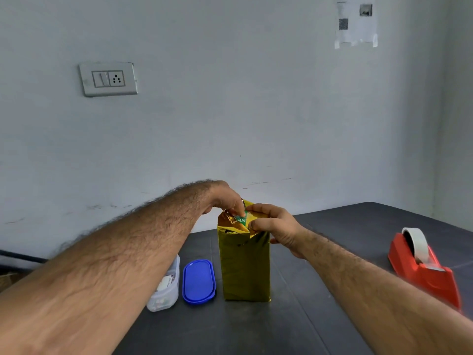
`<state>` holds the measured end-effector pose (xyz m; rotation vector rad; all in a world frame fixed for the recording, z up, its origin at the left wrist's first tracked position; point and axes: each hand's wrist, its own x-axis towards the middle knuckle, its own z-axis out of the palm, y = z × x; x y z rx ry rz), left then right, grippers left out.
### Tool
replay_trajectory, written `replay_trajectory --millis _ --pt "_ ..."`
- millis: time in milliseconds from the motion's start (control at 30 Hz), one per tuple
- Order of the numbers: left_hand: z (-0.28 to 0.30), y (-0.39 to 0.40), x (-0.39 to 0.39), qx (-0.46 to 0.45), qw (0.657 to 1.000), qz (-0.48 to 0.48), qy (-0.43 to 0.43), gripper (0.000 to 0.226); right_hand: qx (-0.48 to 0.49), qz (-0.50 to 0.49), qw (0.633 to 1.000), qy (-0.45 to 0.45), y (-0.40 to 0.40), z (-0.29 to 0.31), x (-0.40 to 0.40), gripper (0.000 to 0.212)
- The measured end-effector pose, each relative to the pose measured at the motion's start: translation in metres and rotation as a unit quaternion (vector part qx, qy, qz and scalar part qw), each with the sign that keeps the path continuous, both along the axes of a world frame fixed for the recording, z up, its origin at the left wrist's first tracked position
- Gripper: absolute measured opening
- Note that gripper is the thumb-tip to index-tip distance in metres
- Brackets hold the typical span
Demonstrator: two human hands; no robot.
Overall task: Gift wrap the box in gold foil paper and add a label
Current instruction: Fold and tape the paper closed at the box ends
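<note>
Both forearms reaching in, left hand (227,201) and right hand (275,226) grip pinching gold foil (244,267) atop upright box

Gold foil paper (244,267) on the upright box: metallic, glossy, olive-gold on the near face with dull reflections; creased and crumpled bright gold at the open top, where a patch of green printed card (242,219) shows through.

Desk (294,316): dark grey, matt, smooth, faint seam lines.

Lid (199,281): blue plastic, smooth, soft sheen along the rim.

Container (165,293): clear, slightly cloudy plastic.

Tape dispenser (425,271): red plastic, glossy; tape roll (417,243) whitish, semi-translucent.

Wall (230,111): pale painted plaster, matt, scuffed low down.

Switch plate (108,78): white plastic, smooth.

Paper sheet (356,21) on wall: white, matt, printed.
</note>
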<state>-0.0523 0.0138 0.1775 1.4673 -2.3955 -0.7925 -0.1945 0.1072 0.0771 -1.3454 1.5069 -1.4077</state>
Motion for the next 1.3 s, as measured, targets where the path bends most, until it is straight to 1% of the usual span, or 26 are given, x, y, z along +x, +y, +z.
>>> replay_trajectory --millis 100,167,267,333,433,500,567,700,800,867,933,1067,1233,1300 --pt "0.004 0.000 -0.004 0.002 0.999 -0.008 -0.034 0.057 0.000 0.010 1.000 -0.003 0.006 0.005 0.005 0.072" --pt "0.007 0.001 -0.008 0.009 0.997 -0.016 -0.072 0.058 -0.005 0.015 1.000 -0.005 0.008 0.007 0.005 0.077" --pt "0.013 0.003 -0.012 0.005 0.988 -0.033 -0.150 0.063 0.001 0.018 1.000 0.007 0.011 0.008 0.005 0.084" --pt "0.017 0.005 -0.013 -0.010 0.981 -0.032 -0.190 0.069 0.007 0.014 1.000 0.014 0.011 0.010 0.005 0.086" --pt "0.018 0.007 -0.012 -0.045 0.973 0.000 -0.227 0.086 0.018 0.004 1.000 0.018 0.013 0.012 0.007 0.088" --pt "0.016 0.004 -0.010 -0.066 0.976 0.024 -0.208 0.097 0.022 0.004 1.000 0.016 0.014 0.014 0.009 0.089" --pt "0.015 0.003 -0.008 -0.053 0.980 0.031 -0.188 0.101 0.023 0.003 1.000 0.012 0.017 0.015 0.011 0.090" --pt "0.016 0.004 -0.001 -0.022 0.991 0.034 -0.129 0.093 0.021 0.003 1.000 0.010 0.019 0.016 0.012 0.090" --pt "0.016 0.007 -0.002 -0.031 0.999 0.036 -0.023 0.082 0.023 0.000 1.000 0.007 0.018 0.014 0.012 0.091" --pt "0.014 0.013 -0.007 -0.023 0.999 0.030 0.017 0.077 0.027 -0.002 1.000 0.011 0.018 0.014 0.012 0.093" --pt "0.008 0.017 -0.011 -0.007 1.000 0.025 0.016 0.080 0.027 -0.003 1.000 0.012 0.017 0.013 0.012 0.094" --pt "-0.002 0.017 -0.010 0.044 0.998 0.038 0.008 0.092 0.019 0.001 1.000 0.002 0.019 0.013 0.012 0.089" --pt "-0.009 0.022 -0.002 0.067 0.997 0.038 0.015 0.108 0.019 -0.005 1.000 0.012 0.020 0.009 0.005 0.083" --pt "-0.013 0.025 0.002 0.072 0.996 0.041 0.040 0.110 0.027 -0.008 1.000 0.012 0.016 0.008 0.003 0.079"
